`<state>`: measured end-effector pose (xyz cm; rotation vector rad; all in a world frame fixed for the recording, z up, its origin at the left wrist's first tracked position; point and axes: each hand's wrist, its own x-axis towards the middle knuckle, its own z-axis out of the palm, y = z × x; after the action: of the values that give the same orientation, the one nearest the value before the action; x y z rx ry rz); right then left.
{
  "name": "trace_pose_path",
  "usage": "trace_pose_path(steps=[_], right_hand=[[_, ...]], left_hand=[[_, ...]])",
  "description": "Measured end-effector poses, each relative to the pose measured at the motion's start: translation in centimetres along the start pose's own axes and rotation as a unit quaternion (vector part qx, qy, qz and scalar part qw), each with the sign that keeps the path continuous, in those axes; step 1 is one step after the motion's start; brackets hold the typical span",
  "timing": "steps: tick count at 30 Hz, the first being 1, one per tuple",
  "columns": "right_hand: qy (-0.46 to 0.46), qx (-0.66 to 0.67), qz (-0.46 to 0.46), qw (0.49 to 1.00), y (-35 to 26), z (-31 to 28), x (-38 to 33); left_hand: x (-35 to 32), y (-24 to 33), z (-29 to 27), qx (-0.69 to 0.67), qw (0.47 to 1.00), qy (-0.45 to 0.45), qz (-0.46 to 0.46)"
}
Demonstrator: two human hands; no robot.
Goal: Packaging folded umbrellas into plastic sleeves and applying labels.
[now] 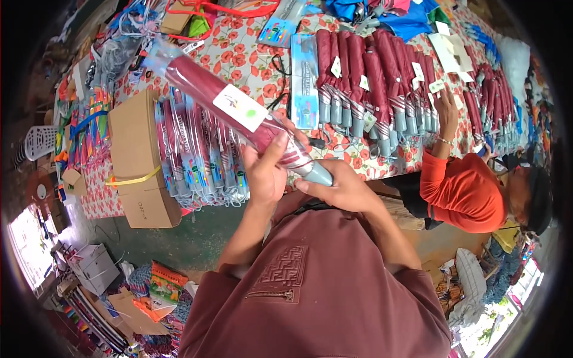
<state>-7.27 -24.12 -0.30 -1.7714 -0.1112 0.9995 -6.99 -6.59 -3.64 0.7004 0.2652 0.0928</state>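
A folded maroon umbrella (206, 89) in a clear plastic sleeve (158, 55) is held slantwise above the near edge of the flowered table (239, 56), its handle end toward the wearer's body and its far end to the upper left. The left hand (266, 170) is curled about its lower part, thumb across the near face and fingertips at the far side, below a white label (242, 108); the right hand (345, 185) is closed on the grey handle (318, 174), thumb along it.
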Motion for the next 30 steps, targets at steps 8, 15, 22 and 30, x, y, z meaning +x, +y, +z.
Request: trace_pose_path(steps=[8, 15, 22, 30], right_hand=[[-0.089, 0.162, -0.218, 0.958, 1.4, 1.3, 0.7], [-0.008, 0.037, -0.046, 0.998, 2.0, 1.7, 1.8], [0.010, 0.068, -0.038, 0.997, 1.4, 3.5, 2.4], [-0.022, 0.286, -0.092, 0.954, 1.3, 4.4, 6.0]], left_hand=[[1.4, 1.5, -0.5, -0.004, 0.999, 0.030, -0.017], [-0.5, 0.0, -0.4, 0.047, 0.994, 0.089, -0.033], [-0.7, 0.7, -1.0, 0.094, 0.987, 0.122, -0.038], [0.4, 1.2, -4.1, 0.024, 0.988, 0.154, 0.021]])
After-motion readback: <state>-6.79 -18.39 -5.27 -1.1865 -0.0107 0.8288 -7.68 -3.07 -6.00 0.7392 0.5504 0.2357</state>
